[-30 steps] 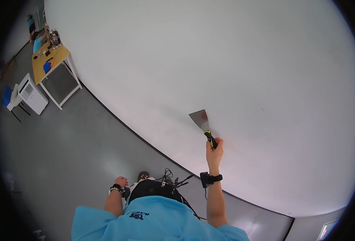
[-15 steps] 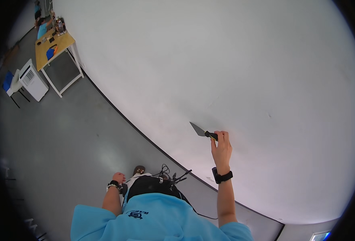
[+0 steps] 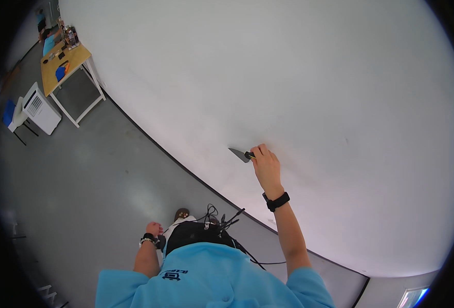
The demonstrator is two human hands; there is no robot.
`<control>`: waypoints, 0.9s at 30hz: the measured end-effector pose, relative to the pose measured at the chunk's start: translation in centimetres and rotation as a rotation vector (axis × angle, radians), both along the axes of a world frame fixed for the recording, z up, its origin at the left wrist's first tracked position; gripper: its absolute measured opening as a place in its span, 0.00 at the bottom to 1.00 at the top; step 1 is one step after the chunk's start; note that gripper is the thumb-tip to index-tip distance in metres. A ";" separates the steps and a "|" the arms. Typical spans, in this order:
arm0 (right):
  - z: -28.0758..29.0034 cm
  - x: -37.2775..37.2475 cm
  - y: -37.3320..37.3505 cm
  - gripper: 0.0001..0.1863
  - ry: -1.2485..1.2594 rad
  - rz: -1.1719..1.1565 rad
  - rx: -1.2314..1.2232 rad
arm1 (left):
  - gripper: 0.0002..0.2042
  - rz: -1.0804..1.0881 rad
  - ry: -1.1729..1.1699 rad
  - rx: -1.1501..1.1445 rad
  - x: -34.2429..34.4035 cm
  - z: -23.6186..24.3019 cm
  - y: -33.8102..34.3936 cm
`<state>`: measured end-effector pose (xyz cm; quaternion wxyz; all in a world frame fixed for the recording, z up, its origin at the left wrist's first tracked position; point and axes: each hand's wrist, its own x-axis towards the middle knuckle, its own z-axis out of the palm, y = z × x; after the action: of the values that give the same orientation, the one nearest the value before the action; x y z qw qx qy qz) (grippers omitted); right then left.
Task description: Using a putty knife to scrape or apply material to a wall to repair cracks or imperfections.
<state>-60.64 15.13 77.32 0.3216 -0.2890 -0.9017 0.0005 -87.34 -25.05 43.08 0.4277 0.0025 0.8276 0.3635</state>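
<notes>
In my right hand (image 3: pixel 266 167) is a putty knife (image 3: pixel 240 154), its dark handle closed in my fingers. The grey, pointed blade angles up and left in front of the white wall (image 3: pixel 340 92). Whether its edge touches the wall, I cannot tell. Faint marks (image 3: pixel 346 140) show on the wall to the right of this hand. A black watch (image 3: pixel 276 201) is on my right wrist. Hanging low by my hip, my left hand (image 3: pixel 154 229) holds nothing, its fingers loosely bent and a little apart.
Black cables (image 3: pixel 227 222) hang at my waist. A dark skirting strip (image 3: pixel 186 177) divides wall from grey floor (image 3: pixel 108 169). At the far left stand a wooden-topped table (image 3: pixel 75 61) with bottles, a white portable appliance (image 3: pixel 42 109) and a chair (image 3: pixel 16 115). People in blue are beyond the table.
My right hand has carried the putty knife up and to the left along the wall. The view has shifted slightly; my left hand stays low at my side.
</notes>
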 end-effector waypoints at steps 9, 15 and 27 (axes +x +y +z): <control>7.1 7.9 -0.4 0.07 -0.045 -0.147 -0.117 | 0.12 0.031 -0.036 -0.001 0.0 2.3 0.1; 5.5 9.1 -1.0 0.09 -0.114 -0.213 -0.108 | 0.11 0.011 -0.096 0.023 -0.8 2.8 1.5; 1.3 8.6 -0.6 0.10 -0.068 -0.211 -0.107 | 0.11 -0.108 -0.029 0.021 -1.5 4.9 3.1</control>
<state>-51.99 14.53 78.66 0.2732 -0.3987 -0.8754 0.0048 -88.82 -21.92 47.96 0.4585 0.0466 0.8162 0.3485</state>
